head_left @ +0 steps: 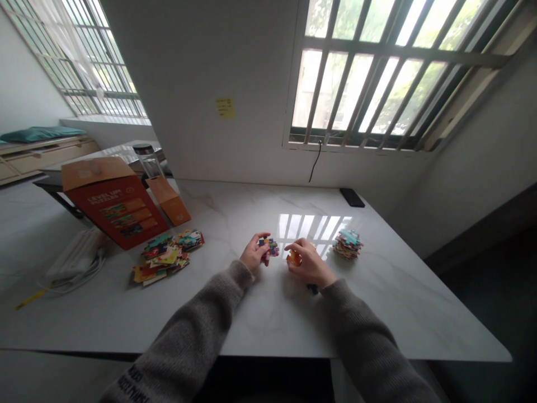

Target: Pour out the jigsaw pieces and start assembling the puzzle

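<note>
My left hand (254, 253) is closed on a small cluster of joined colourful puzzle pieces (269, 246), held just above the white marble table (260, 313). My right hand (308, 263) pinches an orange puzzle piece (293, 257) a short way to the right of that cluster. The two hands are close together near the table's middle. A neat stack of puzzle pieces (347, 244) lies to the right of my right hand. A loose heap of puzzle pieces (168, 256) lies to the left of my left hand.
A red puzzle box (117, 207) with its flap open stands at the back left, a clear bottle (147, 159) behind it. White cables (75, 263) lie at the left edge. A dark phone (352, 197) rests near the wall under the barred window (377, 73).
</note>
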Tool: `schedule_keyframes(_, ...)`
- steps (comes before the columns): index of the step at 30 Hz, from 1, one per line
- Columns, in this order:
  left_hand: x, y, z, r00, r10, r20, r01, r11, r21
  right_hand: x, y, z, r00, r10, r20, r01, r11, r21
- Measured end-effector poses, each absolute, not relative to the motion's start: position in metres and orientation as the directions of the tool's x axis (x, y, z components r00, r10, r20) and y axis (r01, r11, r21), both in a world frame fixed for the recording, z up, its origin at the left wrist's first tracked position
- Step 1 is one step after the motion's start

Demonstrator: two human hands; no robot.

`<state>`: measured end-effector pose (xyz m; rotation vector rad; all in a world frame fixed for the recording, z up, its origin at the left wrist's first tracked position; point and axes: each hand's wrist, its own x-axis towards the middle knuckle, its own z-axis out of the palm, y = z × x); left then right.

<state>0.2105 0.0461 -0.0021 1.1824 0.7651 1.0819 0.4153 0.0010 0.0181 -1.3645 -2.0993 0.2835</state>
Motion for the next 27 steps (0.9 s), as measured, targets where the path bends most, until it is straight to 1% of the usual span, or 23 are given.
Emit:
schedule_keyframes(3, 0.211, 0.048, -0.006, 0.331, 0.941, 0.066, -0.265, 0.026, 0.964, 0.418, 0.001, 0.032, -0.206, 0.870, 0.447, 0.559, 0.480, -0.677)
schedule_keyframes(5, 0.211, 0.049, -0.009, 0.339, 0.939, 0.047, -0.273, 0.051, 0.961, 0.419, -0.001, 0.040, -0.116, 0.869, 0.481, 0.384, 0.486, -0.785)
schedule_keyframes(7, 0.213, 0.048, -0.010, 0.366, 0.931, 0.004, -0.273, 0.104, 0.956, 0.418, -0.003, 0.045, -0.027, 0.876, 0.482, 0.186, 0.478, -0.858)
schedule_keyframes(8, 0.215, 0.047, -0.009, 0.385, 0.923, -0.023, -0.277, 0.139, 0.951, 0.416, -0.004, 0.046, 0.001, 0.880, 0.475, 0.109, 0.472, -0.875)
schedule_keyframes(9, 0.216, 0.046, -0.007, 0.406, 0.912, -0.050, -0.286, 0.179, 0.941, 0.414, -0.005, 0.046, 0.011, 0.881, 0.473, 0.066, 0.471, -0.879)
schedule_keyframes(10, 0.217, 0.044, -0.005, 0.426, 0.902, -0.074, -0.302, 0.219, 0.928, 0.411, -0.006, 0.046, 0.005, 0.877, 0.480, 0.068, 0.479, -0.875)
schedule_keyframes(12, 0.219, 0.040, 0.001, 0.447, 0.889, -0.097, -0.349, 0.273, 0.896, 0.406, -0.008, 0.044, -0.040, 0.857, 0.514, 0.182, 0.513, -0.839)
schedule_keyframes(14, 0.219, 0.038, 0.006, 0.439, 0.894, -0.085, -0.403, 0.281, 0.871, 0.401, -0.009, 0.042, -0.106, 0.825, 0.556, 0.334, 0.556, -0.761)
schedule_keyframes(16, 0.219, 0.036, 0.009, 0.420, 0.906, -0.057, -0.442, 0.259, 0.859, 0.396, -0.011, 0.040, -0.166, 0.798, 0.580, 0.429, 0.588, -0.686)
schedule_keyframes(18, 0.218, 0.035, 0.009, 0.428, 0.903, -0.041, -0.436, 0.247, 0.865, 0.393, -0.013, 0.039, -0.201, 0.786, 0.584, 0.471, 0.601, -0.646)
schedule_keyframes(22, 0.217, 0.036, 0.006, 0.488, 0.872, -0.033, -0.351, 0.231, 0.907, 0.396, -0.012, 0.039, -0.262, 0.777, 0.572, 0.509, 0.615, -0.603)
schedule_keyframes(24, 0.217, 0.038, 0.004, 0.467, 0.883, -0.043, -0.342, 0.225, 0.913, 0.406, -0.007, 0.038, -0.240, 0.787, 0.569, 0.532, 0.597, -0.601)
schedule_keyframes(27, 0.215, 0.043, 0.001, 0.402, 0.913, -0.068, -0.350, 0.222, 0.910, 0.430, 0.004, 0.031, -0.062, 0.820, 0.569, 0.653, 0.465, -0.598)
